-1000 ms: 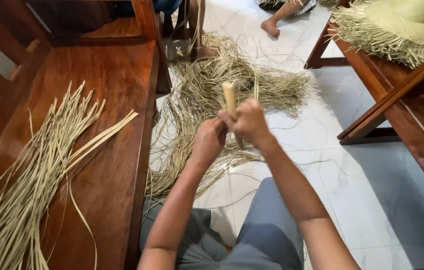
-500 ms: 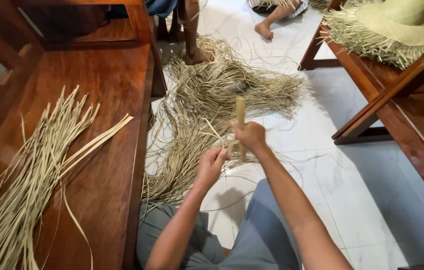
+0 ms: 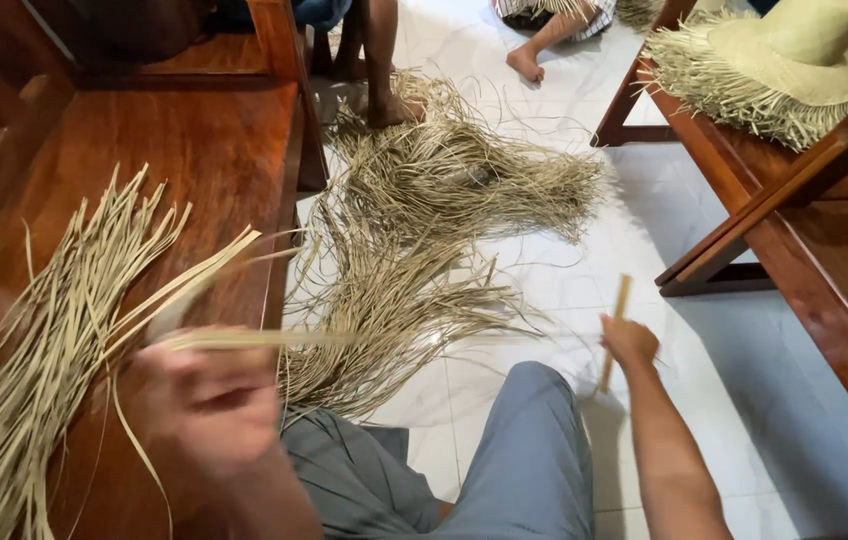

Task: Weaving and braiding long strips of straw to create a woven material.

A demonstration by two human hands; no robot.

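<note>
Near the surface's front edge, the blurred left hand pinches a thin, pale straw strip. The right hand's grip closes round a short pale wooden stick. Light, limp and likely brittle, the strip is probably best held near one end.

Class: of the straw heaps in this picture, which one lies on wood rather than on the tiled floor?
The flat pale strips fanned across the wooden bench at left; the tangled heaps lie on white tiles.

Left hand blurred, right hand fisted

A home weaving workshop: loose straw strips heaped on white tile floor, an unfinished straw hat at two o'clock, a wooden bench at ten.
</note>
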